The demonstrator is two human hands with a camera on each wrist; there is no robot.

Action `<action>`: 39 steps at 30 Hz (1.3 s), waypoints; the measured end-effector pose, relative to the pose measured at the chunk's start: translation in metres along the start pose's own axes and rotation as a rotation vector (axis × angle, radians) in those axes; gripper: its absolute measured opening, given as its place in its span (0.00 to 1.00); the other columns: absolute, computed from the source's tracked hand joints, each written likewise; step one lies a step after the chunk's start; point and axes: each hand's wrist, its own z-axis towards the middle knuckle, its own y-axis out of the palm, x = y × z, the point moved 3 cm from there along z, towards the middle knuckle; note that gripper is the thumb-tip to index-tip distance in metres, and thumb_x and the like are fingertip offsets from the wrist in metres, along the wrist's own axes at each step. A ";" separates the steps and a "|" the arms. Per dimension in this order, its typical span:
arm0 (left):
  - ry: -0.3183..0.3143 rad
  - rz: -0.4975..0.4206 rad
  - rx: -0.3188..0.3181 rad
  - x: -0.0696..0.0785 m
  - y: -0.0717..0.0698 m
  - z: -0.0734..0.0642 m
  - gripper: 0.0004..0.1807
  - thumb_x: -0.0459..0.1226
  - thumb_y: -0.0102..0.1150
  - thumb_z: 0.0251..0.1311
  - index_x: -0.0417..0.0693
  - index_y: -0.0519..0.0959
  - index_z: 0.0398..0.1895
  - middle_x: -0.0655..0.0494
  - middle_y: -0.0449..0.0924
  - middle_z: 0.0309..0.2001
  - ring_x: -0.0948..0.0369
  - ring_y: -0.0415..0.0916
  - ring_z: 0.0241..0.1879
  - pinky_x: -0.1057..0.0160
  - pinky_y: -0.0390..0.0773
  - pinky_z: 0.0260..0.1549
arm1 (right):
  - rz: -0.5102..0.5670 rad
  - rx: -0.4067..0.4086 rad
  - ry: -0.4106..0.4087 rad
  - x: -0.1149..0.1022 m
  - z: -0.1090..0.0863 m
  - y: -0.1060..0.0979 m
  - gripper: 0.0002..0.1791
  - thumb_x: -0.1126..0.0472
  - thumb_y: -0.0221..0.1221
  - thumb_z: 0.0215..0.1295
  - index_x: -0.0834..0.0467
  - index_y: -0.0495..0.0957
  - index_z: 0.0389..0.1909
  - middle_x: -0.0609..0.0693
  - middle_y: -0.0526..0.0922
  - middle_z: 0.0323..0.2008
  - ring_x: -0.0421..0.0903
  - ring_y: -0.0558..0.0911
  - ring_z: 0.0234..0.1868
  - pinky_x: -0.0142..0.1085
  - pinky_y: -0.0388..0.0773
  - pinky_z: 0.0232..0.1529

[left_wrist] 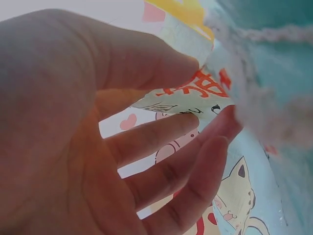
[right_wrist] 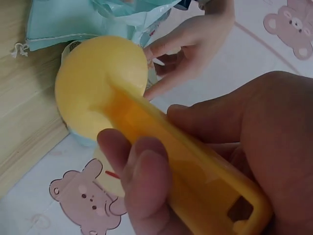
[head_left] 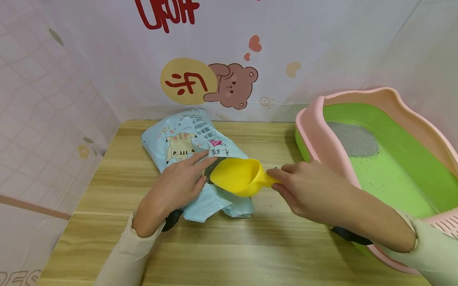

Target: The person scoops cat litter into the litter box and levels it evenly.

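Observation:
A light blue bag of cat litter (head_left: 186, 131) with a cartoon cat on it lies on the wooden table, its torn mouth showing dark grey grains (head_left: 211, 169). My left hand (head_left: 175, 180) holds the bag at its mouth; in the left wrist view the thumb (left_wrist: 161, 63) lies against the film and part of the index finger is hidden behind it. The yellow scoop (head_left: 236, 174) sits at the mouth, and no litter shows in its bowl. My right hand (head_left: 307, 188) grips the scoop by its handle (right_wrist: 195, 166), with fingers and thumb around it.
To the right stands a litter box (head_left: 315, 131) with a pink rim and green basin; a patch of grey litter (head_left: 354, 139) lies inside it. A printed wall covering (head_left: 286, 39) rises behind the table (head_left: 229, 250), and another (head_left: 43, 99) stands on the left.

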 end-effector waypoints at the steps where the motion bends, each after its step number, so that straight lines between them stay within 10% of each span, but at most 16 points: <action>1: 0.001 0.004 -0.001 0.000 0.000 0.000 0.30 0.31 0.63 0.73 0.47 0.78 0.78 0.44 0.73 0.79 0.48 0.88 0.39 0.45 0.84 0.38 | -0.013 -0.014 0.008 -0.002 0.003 0.000 0.07 0.63 0.70 0.72 0.53 0.81 0.45 0.37 0.68 0.23 0.38 0.64 0.19 0.35 0.68 0.24; 23: 0.018 -0.008 -0.001 0.002 0.002 0.002 0.31 0.29 0.63 0.71 0.46 0.77 0.78 0.41 0.74 0.77 0.63 0.62 0.17 0.62 0.68 0.21 | 0.003 -0.165 0.018 -0.012 0.038 -0.011 0.21 0.65 0.61 0.75 0.49 0.68 0.20 0.41 0.60 0.15 0.39 0.57 0.15 0.33 0.59 0.17; 39: 0.000 -0.022 -0.010 0.001 0.003 0.003 0.30 0.30 0.62 0.72 0.47 0.78 0.78 0.42 0.75 0.77 0.62 0.63 0.17 0.61 0.69 0.21 | 0.057 -0.184 0.074 -0.010 0.042 0.001 0.15 0.64 0.61 0.76 0.53 0.76 0.26 0.43 0.66 0.16 0.40 0.64 0.13 0.32 0.63 0.17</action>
